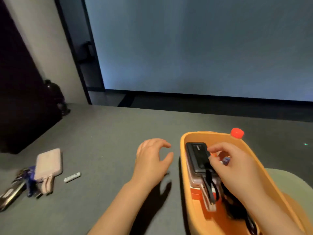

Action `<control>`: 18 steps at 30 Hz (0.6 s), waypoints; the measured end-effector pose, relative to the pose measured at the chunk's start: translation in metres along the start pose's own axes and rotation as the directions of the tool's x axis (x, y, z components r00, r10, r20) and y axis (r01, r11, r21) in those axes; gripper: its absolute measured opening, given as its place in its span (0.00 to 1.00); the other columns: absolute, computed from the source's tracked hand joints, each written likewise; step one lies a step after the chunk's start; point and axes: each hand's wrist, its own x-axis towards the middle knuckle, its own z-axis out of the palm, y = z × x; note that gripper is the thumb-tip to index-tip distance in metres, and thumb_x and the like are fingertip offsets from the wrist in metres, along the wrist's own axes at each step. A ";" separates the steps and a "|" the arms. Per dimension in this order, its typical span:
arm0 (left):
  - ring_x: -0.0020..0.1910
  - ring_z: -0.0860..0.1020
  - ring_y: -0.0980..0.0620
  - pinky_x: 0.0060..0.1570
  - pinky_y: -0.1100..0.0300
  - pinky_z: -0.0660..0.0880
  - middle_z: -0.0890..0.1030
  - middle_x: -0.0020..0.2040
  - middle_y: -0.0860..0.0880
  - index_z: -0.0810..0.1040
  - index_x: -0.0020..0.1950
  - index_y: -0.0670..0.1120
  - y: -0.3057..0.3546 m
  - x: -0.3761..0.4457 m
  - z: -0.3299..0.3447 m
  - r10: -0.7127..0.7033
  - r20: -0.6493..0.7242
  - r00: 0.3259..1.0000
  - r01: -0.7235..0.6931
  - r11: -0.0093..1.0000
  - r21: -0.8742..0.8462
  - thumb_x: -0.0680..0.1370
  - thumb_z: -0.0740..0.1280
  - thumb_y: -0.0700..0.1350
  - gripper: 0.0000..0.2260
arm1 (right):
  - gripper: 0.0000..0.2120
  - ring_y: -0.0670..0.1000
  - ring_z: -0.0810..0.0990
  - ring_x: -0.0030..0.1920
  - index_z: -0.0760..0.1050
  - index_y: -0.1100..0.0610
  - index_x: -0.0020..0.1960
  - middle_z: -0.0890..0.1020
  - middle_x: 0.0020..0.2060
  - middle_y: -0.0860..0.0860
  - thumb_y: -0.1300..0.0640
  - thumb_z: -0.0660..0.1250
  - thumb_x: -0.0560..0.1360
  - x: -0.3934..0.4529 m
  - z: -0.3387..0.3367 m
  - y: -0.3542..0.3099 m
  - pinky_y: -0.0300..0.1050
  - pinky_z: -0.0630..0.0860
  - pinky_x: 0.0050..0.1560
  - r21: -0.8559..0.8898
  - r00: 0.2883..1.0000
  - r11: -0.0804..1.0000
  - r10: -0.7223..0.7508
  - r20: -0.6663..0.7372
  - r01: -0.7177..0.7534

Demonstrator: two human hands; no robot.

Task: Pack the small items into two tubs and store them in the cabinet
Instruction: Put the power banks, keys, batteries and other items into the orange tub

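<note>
An orange tub [183, 150] sits on the grey table at the right. Inside it a black power bank [197, 155] lies on top of a pink one, with cables and other small items below. My right hand [233, 165] reaches into the tub and its fingertips pinch the black power bank's right edge. My left hand [152, 160] hovers just left of the tub, fingers loosely curved, holding nothing. On the table at the left lie a pink power bank [49, 164], a small white stick [72, 177] and a bunch of keys with a dark case [18, 187].
A red bottle cap [237, 133] shows just behind the tub's far rim. A dark bottle [56, 95] stands at the table's back left beside a dark panel [17, 99]. The table [110, 133] ends at a far edge before a large grey screen.
</note>
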 end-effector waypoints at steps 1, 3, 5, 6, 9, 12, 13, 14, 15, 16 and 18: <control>0.58 0.73 0.58 0.61 0.63 0.62 0.79 0.54 0.59 0.79 0.51 0.54 -0.016 -0.005 -0.013 -0.078 -0.039 0.996 0.077 0.997 -0.021 0.70 0.63 0.54 0.13 | 0.10 0.41 0.77 0.42 0.78 0.45 0.45 0.80 0.40 0.40 0.61 0.71 0.71 -0.005 0.011 -0.022 0.33 0.69 0.39 0.046 0.997 0.996 -0.077 0.030 0.076; 0.57 0.74 0.55 0.61 0.58 0.66 0.80 0.53 0.57 0.80 0.50 0.54 -0.047 -0.015 -0.038 -0.203 -0.072 0.977 0.201 0.979 -0.028 0.69 0.63 0.53 0.13 | 0.11 0.42 0.76 0.39 0.78 0.47 0.45 0.78 0.37 0.41 0.62 0.72 0.69 -0.016 0.043 -0.061 0.33 0.69 0.38 0.117 0.974 0.974 -0.207 0.089 0.196; 0.58 0.74 0.54 0.60 0.59 0.66 0.80 0.54 0.56 0.80 0.51 0.53 -0.077 -0.026 -0.062 -0.291 -0.080 0.953 0.292 0.956 0.001 0.71 0.65 0.51 0.11 | 0.11 0.41 0.75 0.37 0.78 0.45 0.45 0.77 0.38 0.41 0.60 0.72 0.68 -0.027 0.082 -0.087 0.32 0.68 0.37 0.157 0.947 0.958 -0.268 0.177 0.242; 0.58 0.73 0.53 0.60 0.59 0.66 0.80 0.55 0.55 0.79 0.52 0.53 -0.092 -0.032 -0.073 -0.321 -0.085 0.943 0.325 0.945 0.030 0.72 0.67 0.50 0.09 | 0.10 0.40 0.75 0.36 0.77 0.44 0.45 0.77 0.38 0.42 0.58 0.72 0.68 -0.032 0.102 -0.097 0.31 0.68 0.37 0.168 0.931 0.954 -0.284 0.232 0.249; 0.60 0.73 0.53 0.60 0.60 0.65 0.79 0.57 0.56 0.79 0.54 0.53 -0.135 -0.055 -0.105 -0.389 -0.083 0.918 0.397 0.908 0.135 0.74 0.68 0.47 0.09 | 0.11 0.40 0.75 0.36 0.76 0.41 0.45 0.77 0.38 0.44 0.56 0.72 0.69 -0.046 0.155 -0.118 0.33 0.68 0.36 0.181 0.875 0.964 -0.254 0.412 0.195; 0.59 0.73 0.54 0.59 0.61 0.65 0.78 0.57 0.56 0.78 0.55 0.54 -0.177 -0.079 -0.136 -0.465 -0.082 0.882 0.472 0.864 0.176 0.74 0.67 0.46 0.10 | 0.11 0.41 0.74 0.33 0.75 0.41 0.45 0.77 0.37 0.48 0.57 0.71 0.69 -0.053 0.201 -0.136 0.35 0.69 0.36 0.172 0.828 0.977 -0.198 0.525 0.125; 0.58 0.73 0.54 0.58 0.61 0.66 0.79 0.56 0.56 0.78 0.55 0.54 -0.189 -0.085 -0.143 -0.480 -0.087 0.873 0.488 0.855 0.176 0.74 0.67 0.45 0.11 | 0.11 0.41 0.74 0.32 0.76 0.42 0.44 0.77 0.36 0.48 0.57 0.71 0.69 -0.055 0.214 -0.142 0.36 0.69 0.35 0.166 0.820 0.980 -0.180 0.544 0.106; 0.58 0.74 0.54 0.58 0.60 0.67 0.79 0.56 0.56 0.78 0.56 0.54 -0.200 -0.089 -0.148 -0.488 -0.089 0.868 0.496 0.849 0.181 0.74 0.67 0.45 0.11 | 0.11 0.41 0.74 0.32 0.76 0.42 0.44 0.77 0.36 0.49 0.58 0.70 0.69 -0.056 0.226 -0.148 0.37 0.70 0.36 0.162 0.816 0.983 -0.165 0.554 0.089; 0.58 0.74 0.54 0.58 0.60 0.68 0.79 0.56 0.56 0.78 0.56 0.55 -0.209 -0.091 -0.151 -0.489 -0.084 0.868 0.495 0.846 0.197 0.74 0.67 0.45 0.12 | 0.11 0.42 0.74 0.32 0.76 0.43 0.43 0.77 0.35 0.49 0.59 0.70 0.69 -0.055 0.237 -0.153 0.38 0.70 0.36 0.159 0.816 0.985 -0.149 0.558 0.071; 0.59 0.74 0.54 0.59 0.60 0.67 0.78 0.57 0.57 0.78 0.58 0.56 -0.216 -0.091 -0.151 -0.486 -0.065 0.872 0.487 0.844 0.224 0.74 0.67 0.46 0.13 | 0.11 0.41 0.74 0.32 0.77 0.43 0.43 0.78 0.35 0.49 0.59 0.70 0.69 -0.054 0.247 -0.158 0.38 0.70 0.35 0.159 0.820 0.986 -0.133 0.557 0.052; 0.61 0.72 0.54 0.61 0.61 0.64 0.77 0.59 0.58 0.75 0.62 0.57 -0.228 -0.090 -0.147 -0.460 -0.009 0.888 0.443 0.850 0.285 0.75 0.66 0.49 0.15 | 0.11 0.41 0.73 0.30 0.77 0.44 0.44 0.78 0.34 0.49 0.59 0.70 0.69 -0.051 0.263 -0.168 0.36 0.69 0.33 0.161 0.828 0.987 -0.110 0.550 0.024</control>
